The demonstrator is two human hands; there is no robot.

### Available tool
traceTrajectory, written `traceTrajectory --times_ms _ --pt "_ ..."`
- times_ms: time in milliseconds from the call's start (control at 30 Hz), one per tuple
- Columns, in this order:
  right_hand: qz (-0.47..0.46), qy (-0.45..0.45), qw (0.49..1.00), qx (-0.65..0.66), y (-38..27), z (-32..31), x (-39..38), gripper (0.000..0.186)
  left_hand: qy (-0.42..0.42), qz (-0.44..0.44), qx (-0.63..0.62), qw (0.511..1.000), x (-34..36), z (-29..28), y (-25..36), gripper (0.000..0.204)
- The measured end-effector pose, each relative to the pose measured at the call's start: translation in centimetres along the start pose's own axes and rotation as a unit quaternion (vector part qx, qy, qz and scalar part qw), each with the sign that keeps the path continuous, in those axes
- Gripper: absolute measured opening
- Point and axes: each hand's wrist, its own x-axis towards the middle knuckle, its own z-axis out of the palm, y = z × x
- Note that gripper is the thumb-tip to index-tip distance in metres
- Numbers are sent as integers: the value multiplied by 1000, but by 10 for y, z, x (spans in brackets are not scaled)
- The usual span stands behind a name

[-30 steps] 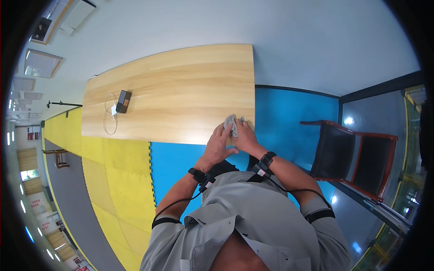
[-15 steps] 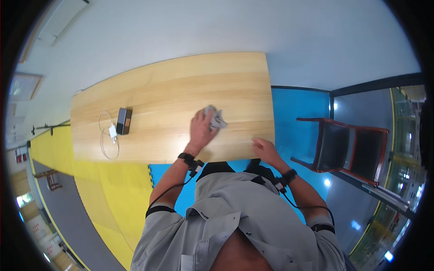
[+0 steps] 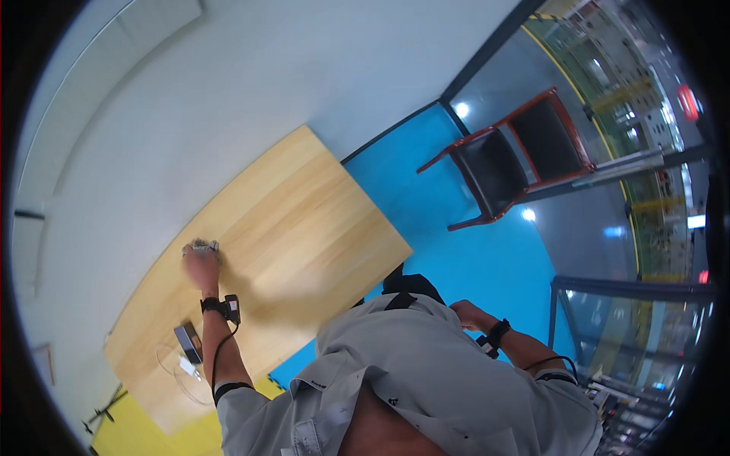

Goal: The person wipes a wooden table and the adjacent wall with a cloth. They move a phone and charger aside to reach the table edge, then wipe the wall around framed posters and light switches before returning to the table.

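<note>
My left hand [image 3: 201, 269] is at the far edge of the light wooden table [image 3: 304, 220], its arm stretched out. It presses down on a crumpled grey cloth [image 3: 204, 245], which shows just beyond the fingers; the hand is a little blurred. My right hand [image 3: 467, 315] is off the table, close beside my waist. Its fingers look curled in, partly hidden against my shirt, and nothing shows in them.
On the table's left part, near my left forearm, lie a dark box [image 3: 188, 342] and a white charger [image 3: 188, 368] with a looped cable. A dark-seated wooden chair [image 3: 490, 171] stands on the blue floor [image 3: 471, 258] to the right. A pale wall [image 3: 251, 83] borders the far edge.
My left hand has moved with the cloth from the table's middle to its far edge. My right hand has drawn back from the near edge to my waist. The view has turned.
</note>
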Motion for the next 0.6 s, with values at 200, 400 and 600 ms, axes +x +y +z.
traceTrajectory --times_ms 200,400,600 --pt "44 -133 983 117 32 -9 -37 28 -60 153 -99 981 2 36 131 78" --pt "-79 -51 992 84 20 5 -2 32 -112 366 -162 909 -82 74 219 75" --pt "-147 19 989 -20 -23 24 50 37 -180 409 -168 879 -151 40 209 73"
